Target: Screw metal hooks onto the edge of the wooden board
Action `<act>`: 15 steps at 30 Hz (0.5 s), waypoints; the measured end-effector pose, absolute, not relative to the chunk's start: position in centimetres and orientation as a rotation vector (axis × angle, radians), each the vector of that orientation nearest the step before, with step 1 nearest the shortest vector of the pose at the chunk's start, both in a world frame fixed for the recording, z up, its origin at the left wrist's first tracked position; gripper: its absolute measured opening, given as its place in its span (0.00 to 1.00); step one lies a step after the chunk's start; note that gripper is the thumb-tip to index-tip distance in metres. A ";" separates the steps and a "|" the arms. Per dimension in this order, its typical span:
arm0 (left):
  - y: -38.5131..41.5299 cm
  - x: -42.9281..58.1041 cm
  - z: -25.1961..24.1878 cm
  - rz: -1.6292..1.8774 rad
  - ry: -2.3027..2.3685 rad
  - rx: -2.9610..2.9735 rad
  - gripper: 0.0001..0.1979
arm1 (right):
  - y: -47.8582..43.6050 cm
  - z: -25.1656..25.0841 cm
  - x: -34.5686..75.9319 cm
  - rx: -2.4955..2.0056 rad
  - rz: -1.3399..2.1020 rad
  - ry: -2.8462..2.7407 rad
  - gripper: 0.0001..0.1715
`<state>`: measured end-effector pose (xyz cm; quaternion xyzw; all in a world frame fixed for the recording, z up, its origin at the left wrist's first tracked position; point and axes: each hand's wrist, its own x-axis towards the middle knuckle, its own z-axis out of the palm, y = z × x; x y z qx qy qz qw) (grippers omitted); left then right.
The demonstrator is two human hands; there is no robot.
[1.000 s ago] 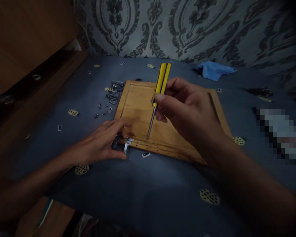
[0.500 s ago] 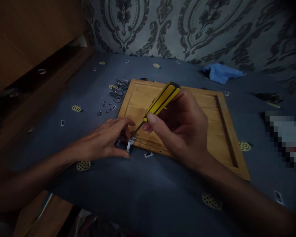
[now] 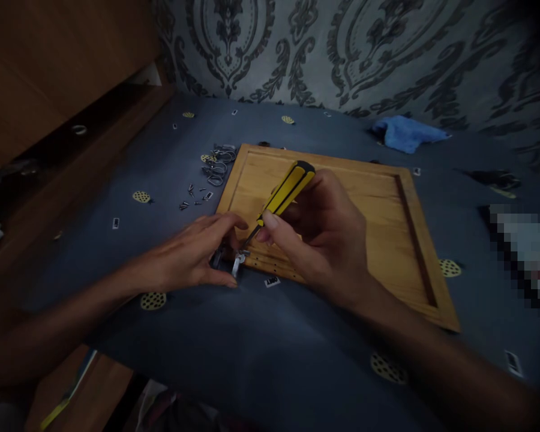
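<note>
A yellow-and-black screwdriver (image 3: pixel 288 191) is gripped in my right hand (image 3: pixel 328 240), its handle slanting up and its shaft pointing down to the left. The screwdriver's tip meets a small silver metal latch (image 3: pixel 237 261) at the near left corner of a framed wooden panel (image 3: pixel 364 210). My left hand (image 3: pixel 193 252) curls around that latch, thumb at its lower end and fingertips by its upper end. Part of the latch is hidden by the fingers. Small dark holes show along the panel's near edge, to the right of the latch.
Several looped metal latches (image 3: pixel 218 165) lie by the panel's left edge, with loose screws (image 3: pixel 191 195) nearer me. A blue cloth (image 3: pixel 405 133) sits at the back right of the blue tablecloth (image 3: pixel 252 360). A blurred-out object (image 3: pixel 522 246) lies at the far right.
My right hand and the screwdriver handle have shifted a little left and down, while the tip stays at the latch. My left hand keeps its place.
</note>
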<state>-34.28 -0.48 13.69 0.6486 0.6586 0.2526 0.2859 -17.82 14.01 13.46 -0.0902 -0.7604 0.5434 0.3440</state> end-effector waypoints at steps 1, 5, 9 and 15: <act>-0.5 -34.3 13.7 0.673 1.761 1.731 0.31 | 14.0 13.4 -17.9 -0.231 1.419 -1.978 0.15; -0.4 -34.3 13.7 0.674 1.758 1.717 0.31 | 14.0 13.4 -17.9 -0.204 1.446 -1.963 0.15; -0.6 -34.3 13.7 0.686 1.764 1.705 0.32 | 13.9 13.7 -17.8 -0.223 1.452 -1.995 0.15; -0.6 -34.3 13.7 0.711 1.738 1.726 0.29 | 13.8 13.8 -17.8 -0.209 1.446 -2.009 0.18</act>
